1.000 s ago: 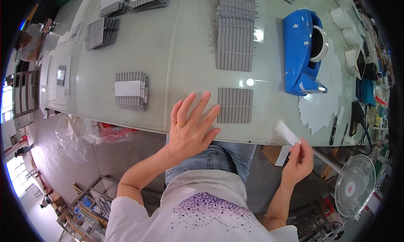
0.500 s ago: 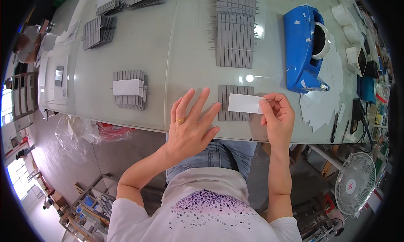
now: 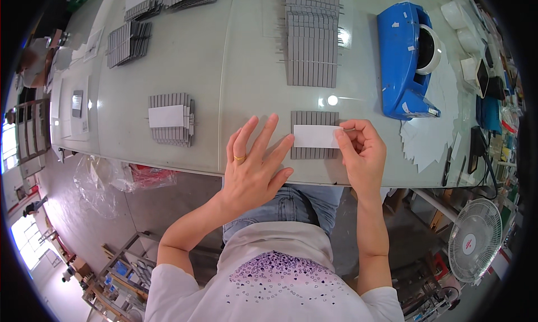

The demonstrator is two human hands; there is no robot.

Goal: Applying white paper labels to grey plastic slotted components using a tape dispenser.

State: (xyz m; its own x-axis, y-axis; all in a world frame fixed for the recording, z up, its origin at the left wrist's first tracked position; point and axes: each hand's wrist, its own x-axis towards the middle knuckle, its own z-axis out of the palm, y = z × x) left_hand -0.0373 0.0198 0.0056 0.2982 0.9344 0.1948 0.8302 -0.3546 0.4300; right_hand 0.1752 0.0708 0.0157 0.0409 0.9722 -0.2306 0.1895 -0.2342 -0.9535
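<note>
Here my right hand (image 3: 363,154) pinches the end of a white label (image 3: 315,136) lying across the grey ribbed block (image 3: 314,152) beneath my fingertips. My left hand (image 3: 255,168) lies open, fingers spread flat on the table (image 3: 246,70), its fingertips just beside the block's near edge.

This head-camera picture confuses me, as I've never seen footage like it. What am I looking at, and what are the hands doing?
The camera sits on a person's head and looks straight down, so you see their own arms coming in from below. Its wide lens bends the straight edges of the table.

The left hand lies flat and open at the table's near edge. The right hand pinches the end of a white paper strip and lays it across a small row of grey ribbed pieces.

To the left lies a similar grey row with a white strip across it. Farther back are more grey stacks. On the right stands a blue tape dispenser, next to loose white sheets. A fan stands on the floor.
</note>
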